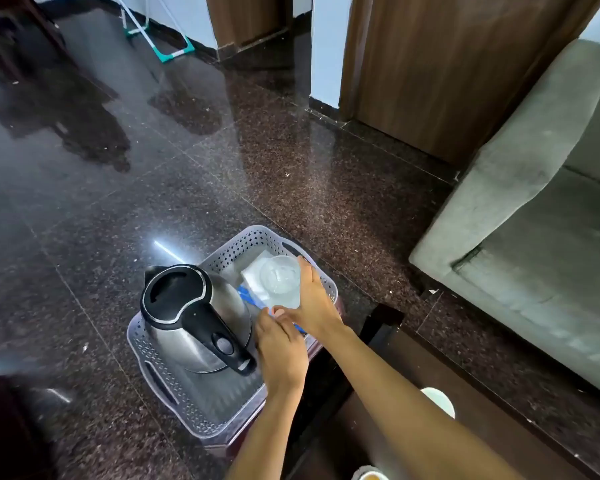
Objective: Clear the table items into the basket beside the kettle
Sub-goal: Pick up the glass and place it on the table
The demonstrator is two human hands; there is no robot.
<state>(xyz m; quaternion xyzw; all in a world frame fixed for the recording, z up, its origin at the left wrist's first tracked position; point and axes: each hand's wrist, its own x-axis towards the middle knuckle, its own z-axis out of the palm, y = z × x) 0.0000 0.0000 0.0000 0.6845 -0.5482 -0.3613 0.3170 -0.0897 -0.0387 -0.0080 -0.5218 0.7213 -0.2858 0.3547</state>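
right hand, reaching forward, curls its fingers round a glass; left hand touches its thumb side, fingertips out of sight.

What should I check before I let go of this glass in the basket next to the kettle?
1. Right hand grips the glass: ok.
2. Glass is inside the basket rim, not over the edge: ok.
3. Gap between glass and kettle: ok.
4. Flat footing: white packets and a blue item lie under it, so it may tip: not ok.
5. Glass already touching down: cannot tell.
6. Left hand by the glass base, holding anything: cannot tell.
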